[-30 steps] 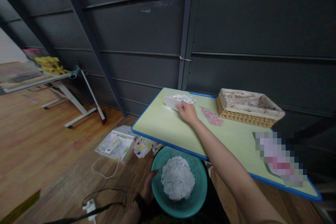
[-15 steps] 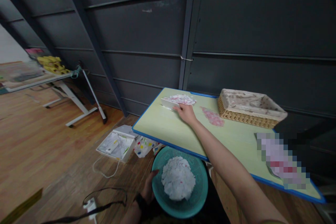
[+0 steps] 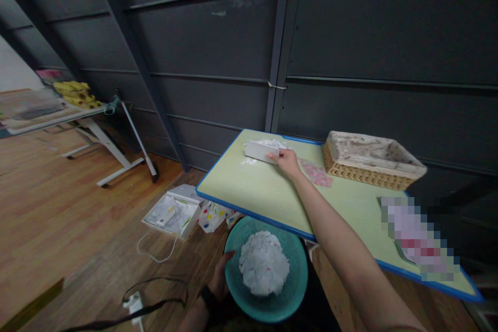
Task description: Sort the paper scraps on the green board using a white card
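My right hand (image 3: 288, 162) pinches the near end of a thin white rectangular board (image 3: 259, 152), standing on its long edge on a pale yellow-green table (image 3: 241, 187). Behind it lies a heap of small white and pinkish scraps (image 3: 277, 143); a few bits show in front of the board. To the right of this hand is a flat patch of pink scraps (image 3: 317, 172). Low in the view, my left hand (image 3: 220, 276) grips the left rim of a teal plastic colander (image 3: 293, 290), which sits over my lap. A mound of white scraps (image 3: 264, 263) fills its middle.
A cloth-lined wicker basket (image 3: 369, 174) stands at the table's back right. A blurred-out item (image 3: 420, 244) lies nearer. On the floor left are an opened white box (image 3: 171, 218), a spotted plastic bag (image 3: 212, 218) and a power strip (image 3: 134, 303). Dark wall panels (image 3: 210, 46) rise behind.
My right hand and the white board have moved a little to the right, and the board's broad face now shows more. Some scraps now show in front of it. My left hand and the colander stay put.
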A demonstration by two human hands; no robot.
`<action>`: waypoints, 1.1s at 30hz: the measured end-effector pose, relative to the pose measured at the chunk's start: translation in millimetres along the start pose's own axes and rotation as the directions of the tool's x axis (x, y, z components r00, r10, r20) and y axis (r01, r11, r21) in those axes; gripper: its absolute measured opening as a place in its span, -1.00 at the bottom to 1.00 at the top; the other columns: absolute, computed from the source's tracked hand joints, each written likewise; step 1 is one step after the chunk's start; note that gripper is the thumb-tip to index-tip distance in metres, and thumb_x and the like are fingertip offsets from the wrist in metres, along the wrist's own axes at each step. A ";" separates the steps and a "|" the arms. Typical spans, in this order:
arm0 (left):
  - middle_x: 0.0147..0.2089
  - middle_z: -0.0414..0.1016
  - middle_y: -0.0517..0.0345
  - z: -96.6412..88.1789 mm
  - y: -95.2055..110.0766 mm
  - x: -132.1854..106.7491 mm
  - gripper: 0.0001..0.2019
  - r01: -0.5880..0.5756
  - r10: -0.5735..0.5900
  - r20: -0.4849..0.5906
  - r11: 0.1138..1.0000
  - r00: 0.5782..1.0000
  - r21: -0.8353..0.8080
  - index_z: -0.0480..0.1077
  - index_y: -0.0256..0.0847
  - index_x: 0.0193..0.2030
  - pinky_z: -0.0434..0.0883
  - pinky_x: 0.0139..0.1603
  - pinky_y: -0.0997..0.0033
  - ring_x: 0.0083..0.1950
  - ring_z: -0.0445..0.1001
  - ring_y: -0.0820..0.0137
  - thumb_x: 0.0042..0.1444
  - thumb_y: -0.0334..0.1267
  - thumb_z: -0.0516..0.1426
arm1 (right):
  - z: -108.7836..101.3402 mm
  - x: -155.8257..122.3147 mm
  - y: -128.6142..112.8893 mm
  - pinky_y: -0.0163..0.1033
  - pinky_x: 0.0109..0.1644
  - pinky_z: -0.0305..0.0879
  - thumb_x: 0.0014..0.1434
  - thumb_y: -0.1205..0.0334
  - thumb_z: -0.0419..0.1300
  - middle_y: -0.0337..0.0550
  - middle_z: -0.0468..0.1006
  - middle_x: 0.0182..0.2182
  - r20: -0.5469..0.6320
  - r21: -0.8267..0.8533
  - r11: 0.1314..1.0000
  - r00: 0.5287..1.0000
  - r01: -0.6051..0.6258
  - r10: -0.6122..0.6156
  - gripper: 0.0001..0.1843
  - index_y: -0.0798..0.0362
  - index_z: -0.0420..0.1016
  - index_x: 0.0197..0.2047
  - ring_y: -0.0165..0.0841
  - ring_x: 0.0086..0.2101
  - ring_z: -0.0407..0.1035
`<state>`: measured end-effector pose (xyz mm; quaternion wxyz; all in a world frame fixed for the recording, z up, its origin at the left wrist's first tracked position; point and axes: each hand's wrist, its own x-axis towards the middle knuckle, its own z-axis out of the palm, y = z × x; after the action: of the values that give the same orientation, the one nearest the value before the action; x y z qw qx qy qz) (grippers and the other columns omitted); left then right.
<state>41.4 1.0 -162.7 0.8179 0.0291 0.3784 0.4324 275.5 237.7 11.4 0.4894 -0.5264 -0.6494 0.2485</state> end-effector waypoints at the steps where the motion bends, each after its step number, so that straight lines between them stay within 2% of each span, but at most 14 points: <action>1: -0.02 0.58 -0.21 -0.6 -0.3 0.2 -0.44 0.000 0.000 0.009 1.000 1.000 -0.005 0.27 -0.41 0.19 0.29 0.14 -0.03 0.01 0.51 -0.01 0.03 -0.24 0.13 | -0.4 0.3 0.9 -0.34 -0.45 0.04 -0.09 -0.06 0.18 -0.23 0.40 -0.60 0.004 -0.010 1.000 1.000 0.002 -0.002 -0.61 0.16 0.50 -0.53 -0.43 -0.53 0.17; 8: -0.06 0.60 -0.19 -9.2 -3.2 5.6 -0.44 -0.018 0.018 0.001 1.000 1.000 -0.018 0.27 -0.42 0.19 0.30 0.14 -0.03 0.01 0.51 0.00 0.03 -0.24 0.14 | 0.9 0.1 1.1 -0.35 -0.49 -0.04 -0.05 -0.06 0.13 -0.29 0.28 -0.66 0.034 -0.103 0.993 0.998 0.051 -0.048 -0.60 0.13 0.42 -0.60 -0.46 -0.56 0.10; 12: -0.05 0.59 -0.21 -3.8 -1.4 2.8 -0.46 0.011 -0.011 0.005 1.000 1.000 -0.006 0.29 -0.45 0.17 0.27 0.15 -0.03 0.04 0.49 -0.01 0.04 -0.24 0.12 | 1.6 -1.6 -2.4 -0.35 -0.49 -0.07 -0.07 -0.04 0.12 -0.30 0.23 -0.69 0.057 -0.145 0.988 0.997 0.062 -0.054 -0.62 0.12 0.38 -0.63 -0.48 -0.58 0.06; 19: -0.03 0.59 -0.17 6.5 2.1 -4.2 -0.51 0.007 -0.007 0.004 1.000 1.000 0.000 0.32 -0.39 0.15 0.28 0.15 -0.02 0.06 0.48 -0.03 0.06 -0.24 0.10 | -2.4 -0.5 -4.8 -0.35 -0.50 -0.11 -0.18 -0.09 0.18 -0.32 0.15 -0.68 0.163 -0.035 0.999 0.987 0.010 -0.004 -0.60 0.10 0.31 -0.67 -0.50 -0.58 0.00; 24: -0.03 0.59 -0.15 2.7 3.2 -3.7 -0.49 0.004 -0.004 0.003 1.000 1.000 -0.013 0.31 -0.36 0.16 0.30 0.14 -0.05 0.05 0.48 -0.06 0.05 -0.21 0.12 | -3.1 -1.6 -8.2 -0.33 -0.46 -0.03 -0.13 -0.09 0.17 -0.29 0.22 -0.65 0.042 0.028 1.000 0.999 -0.002 0.001 -0.60 0.13 0.39 -0.59 -0.48 -0.55 0.04; 27: -0.08 0.62 -0.13 5.6 12.1 -8.9 -0.51 -0.046 0.045 -0.071 0.999 0.996 -0.008 0.35 -0.36 0.11 0.32 0.12 -0.03 0.04 0.48 -0.07 0.02 -0.24 0.15 | 4.6 -4.3 -7.2 -0.34 -0.48 -0.07 -0.10 -0.08 0.16 -0.31 0.18 -0.67 0.048 -0.022 1.000 0.999 0.017 -0.016 -0.61 0.11 0.34 -0.64 -0.49 -0.57 0.02; 31: -0.17 0.65 -0.06 23.4 38.9 -27.6 -0.66 -0.125 0.137 -0.170 0.989 0.976 0.079 0.45 -0.29 -0.05 0.40 0.05 0.05 -0.03 0.54 0.01 -0.01 -0.27 0.17 | 16.7 -8.3 -6.4 -0.35 -0.50 -0.14 -0.08 -0.07 0.16 -0.32 0.14 -0.68 0.163 -0.081 0.995 0.985 0.066 -0.052 -0.59 0.10 0.29 -0.68 -0.51 -0.57 0.00; 33: -0.26 0.67 -0.01 33.8 54.3 -38.6 -0.77 -0.195 0.222 -0.188 0.969 0.957 0.152 0.48 -0.29 -0.19 0.44 -0.01 0.13 -0.11 0.58 0.08 -0.01 -0.30 0.18 | 19.2 -10.8 -10.0 -0.35 -0.50 -0.16 -0.09 -0.06 0.16 -0.33 0.14 -0.68 0.227 -0.061 0.995 0.972 0.079 -0.063 -0.60 0.11 0.30 -0.67 -0.51 -0.57 0.00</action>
<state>12.9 16.2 -95.4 0.7208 0.0786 0.4827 0.4912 253.5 228.2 8.2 0.4027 -0.4882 -0.7271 0.2659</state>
